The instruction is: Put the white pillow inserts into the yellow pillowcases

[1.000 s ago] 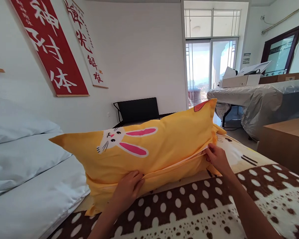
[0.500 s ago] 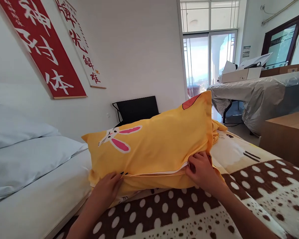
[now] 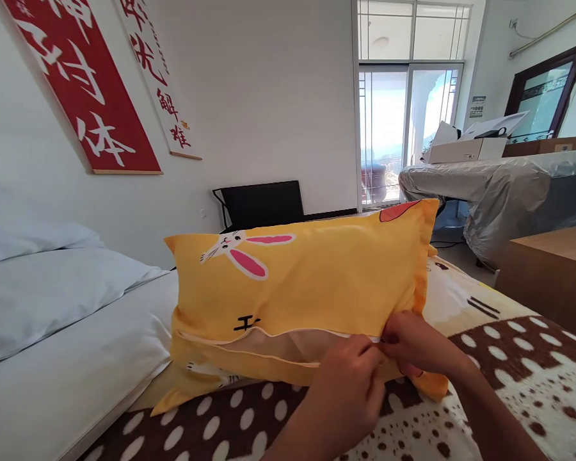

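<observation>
Across a brown-and-cream plush blanket [image 3: 247,419] patterned with white spots and small dark dots stands a filled-out yellow cloth pillow cover [image 3: 336,275], propped on its long edge. Smooth white padded cushions [image 3: 77,291] lie to its left. Behind it are a low black seat [image 3: 264,203] with a metal frame, a plain white wall [image 3: 278,102] and a white-framed sliding glass door [image 3: 386,131], bright with daylight. At the right, a table [image 3: 496,192] draped in clear plastic sheeting bears an open white cardboard box [image 3: 461,152] and a flat brown cardboard box [image 3: 547,146]; a light-brown, square-sided block of furniture [image 3: 547,275] is nearer.

The cover's face shows a white rabbit print with 2 pink ears, a black line mark below it and a red-orange patch at the upper right corner. A long white-edged slit runs along the lower front, gaping to show a pale inside. The right hand [image 3: 410,339] is closed, fingers pinched on the slit's right end. The left hand [image 3: 350,381] touches just beside it, fingers bent; its fingertips are hidden, so I cannot tell whether it has hold of the cloth.

On a red hanging scroll [image 3: 89,96], the lowest white character reads 体; on a white hanging scroll [image 3: 160,80], the last 2 red characters read 解难. Print on the box label is too small to read.
</observation>
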Available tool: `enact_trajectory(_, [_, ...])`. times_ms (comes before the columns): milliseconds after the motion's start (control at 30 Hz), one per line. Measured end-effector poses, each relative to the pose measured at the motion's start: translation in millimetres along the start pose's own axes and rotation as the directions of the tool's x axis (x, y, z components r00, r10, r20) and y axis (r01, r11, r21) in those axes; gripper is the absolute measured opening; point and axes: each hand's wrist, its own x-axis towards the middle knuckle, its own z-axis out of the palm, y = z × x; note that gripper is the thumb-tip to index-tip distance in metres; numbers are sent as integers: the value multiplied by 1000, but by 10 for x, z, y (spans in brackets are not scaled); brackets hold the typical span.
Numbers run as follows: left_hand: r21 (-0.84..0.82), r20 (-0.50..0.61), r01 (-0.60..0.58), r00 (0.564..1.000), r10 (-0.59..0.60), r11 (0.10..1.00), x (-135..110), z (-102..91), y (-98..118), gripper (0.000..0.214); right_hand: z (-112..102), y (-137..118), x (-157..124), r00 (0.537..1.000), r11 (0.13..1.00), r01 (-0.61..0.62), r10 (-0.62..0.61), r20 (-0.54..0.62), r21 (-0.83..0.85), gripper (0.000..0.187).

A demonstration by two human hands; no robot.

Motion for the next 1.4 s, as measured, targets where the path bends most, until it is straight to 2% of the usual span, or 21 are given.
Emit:
enact_trajectory(100, [-24,34,116,993,-115,993,177,223,94,18,-4,-10,-18,999,1000,-2,2,42,13,30])
enact_trajectory(167, [-85,6,197,980,-198,977,224,296,12,21,-14,25,-17,993,994,25,-36,109,103,30])
enact_trajectory(233, [-232,-23,226,971,-238,946,231,325,-102,21,-17,74,-6,986,978,45,-76,149,201,28])
enact_trajectory(333, [-490,-39,226,959,-280,842,224,350,-230,21,-6,120,23,986,966,5,-49,161,259,28])
enact_trajectory(400, [-581,-35,238,948,-316,778,231,375,-268,20,2,120,42,988,964,-21,-20,151,265,28])
enact_trajectory(567, [-620,-61,215,946,-320,754,276,427,-303,19,-7,90,60,989,947,7,-53,136,320,28])
enact_trajectory(700, [-679,-105,160,945,-310,717,299,446,-347,21,1,124,65,985,929,-43,-22,171,368,27])
enact_trajectory(900, [-501,-122,228,936,-329,835,291,492,-325,12,45,173,78,981,915,-80,2,195,396,25])
enact_trajectory(1067, [-277,-24,363,923,-384,890,264,423,-276,11,62,168,75,978,930,-82,7,206,359,24])
enact_trajectory(1167, [-163,20,389,920,-392,907,239,402,-287,15,75,171,67,982,941,-76,13,189,331,23])
enact_trajectory(1233, [-100,-63,331,939,-338,938,219,423,-290,11,81,182,64,984,937,-75,14,179,340,22])
enact_trajectory(1300, [21,-267,249,935,-234,968,201,459,-286,11,79,196,65,985,934,-64,2,174,351,22])
enact_trajectory(1367, [164,-458,196,883,-101,967,189,493,-285,15,69,201,68,985,931,-50,-13,171,360,22])
enact_trajectory(1400, [207,-514,187,856,-56,960,188,503,-290,16,63,198,71,985,928,-49,-16,170,369,22])
